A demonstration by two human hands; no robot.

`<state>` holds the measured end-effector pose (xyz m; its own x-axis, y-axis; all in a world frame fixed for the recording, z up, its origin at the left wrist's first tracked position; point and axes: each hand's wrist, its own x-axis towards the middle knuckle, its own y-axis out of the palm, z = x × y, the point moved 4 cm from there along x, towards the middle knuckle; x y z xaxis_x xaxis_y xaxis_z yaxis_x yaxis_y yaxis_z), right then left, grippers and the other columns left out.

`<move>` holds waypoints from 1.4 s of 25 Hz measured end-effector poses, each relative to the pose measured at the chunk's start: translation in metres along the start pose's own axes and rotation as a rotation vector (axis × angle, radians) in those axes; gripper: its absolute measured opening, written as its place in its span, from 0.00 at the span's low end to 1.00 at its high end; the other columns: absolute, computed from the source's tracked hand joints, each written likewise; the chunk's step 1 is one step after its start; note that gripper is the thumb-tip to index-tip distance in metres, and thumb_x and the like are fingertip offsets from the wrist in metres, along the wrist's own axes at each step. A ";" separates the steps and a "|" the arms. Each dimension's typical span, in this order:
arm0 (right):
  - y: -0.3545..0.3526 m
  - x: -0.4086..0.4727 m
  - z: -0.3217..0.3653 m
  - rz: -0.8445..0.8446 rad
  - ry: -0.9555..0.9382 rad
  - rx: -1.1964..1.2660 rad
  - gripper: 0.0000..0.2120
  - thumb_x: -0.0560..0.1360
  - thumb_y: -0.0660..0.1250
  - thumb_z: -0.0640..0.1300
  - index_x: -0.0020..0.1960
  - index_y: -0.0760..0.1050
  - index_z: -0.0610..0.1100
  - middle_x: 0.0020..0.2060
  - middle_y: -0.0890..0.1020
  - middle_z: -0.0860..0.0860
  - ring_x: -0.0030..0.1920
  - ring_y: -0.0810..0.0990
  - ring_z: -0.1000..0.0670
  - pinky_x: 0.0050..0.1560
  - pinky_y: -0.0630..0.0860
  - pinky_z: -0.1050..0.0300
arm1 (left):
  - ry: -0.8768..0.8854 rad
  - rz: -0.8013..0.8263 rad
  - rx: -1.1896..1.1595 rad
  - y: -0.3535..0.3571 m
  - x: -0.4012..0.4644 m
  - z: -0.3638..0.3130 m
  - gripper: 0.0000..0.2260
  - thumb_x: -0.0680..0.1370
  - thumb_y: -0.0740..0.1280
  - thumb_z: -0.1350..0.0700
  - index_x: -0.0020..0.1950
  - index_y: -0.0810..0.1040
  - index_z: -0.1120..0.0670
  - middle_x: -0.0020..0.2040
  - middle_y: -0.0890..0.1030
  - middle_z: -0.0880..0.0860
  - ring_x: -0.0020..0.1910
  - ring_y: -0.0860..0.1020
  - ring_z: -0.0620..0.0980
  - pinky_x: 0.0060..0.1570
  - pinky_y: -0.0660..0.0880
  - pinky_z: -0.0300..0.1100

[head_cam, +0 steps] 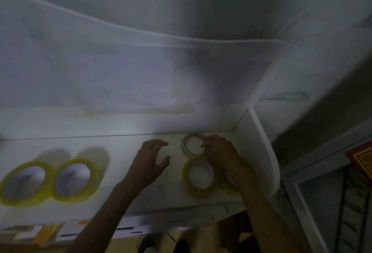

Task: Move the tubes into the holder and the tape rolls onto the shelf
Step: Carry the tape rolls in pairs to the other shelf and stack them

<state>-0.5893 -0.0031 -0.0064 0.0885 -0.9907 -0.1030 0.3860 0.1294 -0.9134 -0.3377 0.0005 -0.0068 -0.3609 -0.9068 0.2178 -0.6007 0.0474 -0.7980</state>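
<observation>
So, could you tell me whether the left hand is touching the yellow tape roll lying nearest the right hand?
Apart. The head view shows bare white shelf between the left hand and that yellow tape roll.

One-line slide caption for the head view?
Right hand sets a thin tape roll on the white shelf beside three yellow rolls; left hand hovers open.

A pale sheet of paper (128,83) is stuck to the white wall (221,7) in the middle of the frame. Blurred boxes or cards (40,232) with orange patches sit at lower left. A red, gold-patterned object (362,160) shows at the right edge.
</observation>
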 end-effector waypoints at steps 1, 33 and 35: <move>0.000 0.000 -0.001 0.006 -0.006 0.042 0.10 0.76 0.67 0.46 0.54 0.82 0.47 0.62 0.77 0.47 0.59 0.77 0.43 0.59 0.73 0.49 | -0.001 0.002 -0.006 0.003 0.001 -0.001 0.19 0.75 0.68 0.46 0.63 0.76 0.52 0.61 0.77 0.51 0.62 0.71 0.50 0.59 0.72 0.46; -0.025 -0.058 -0.004 -0.411 -0.037 0.411 0.08 0.70 0.75 0.38 0.42 0.78 0.49 0.50 0.78 0.52 0.53 0.77 0.53 0.56 0.69 0.70 | 0.087 0.039 0.219 0.029 0.000 -0.011 0.14 0.72 0.59 0.42 0.46 0.78 0.49 0.52 0.80 0.54 0.50 0.79 0.58 0.51 0.74 0.51; -0.026 -0.059 0.000 -0.426 -0.066 0.418 0.06 0.70 0.75 0.41 0.44 0.79 0.49 0.52 0.79 0.51 0.55 0.78 0.51 0.58 0.73 0.58 | 0.061 0.005 0.202 0.017 -0.010 -0.008 0.14 0.73 0.59 0.42 0.46 0.76 0.50 0.51 0.79 0.55 0.48 0.79 0.58 0.48 0.74 0.49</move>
<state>-0.6048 0.0523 0.0234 -0.1014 -0.9560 0.2752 0.7275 -0.2599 -0.6349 -0.3499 0.0132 -0.0179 -0.4098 -0.8793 0.2427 -0.4460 -0.0390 -0.8942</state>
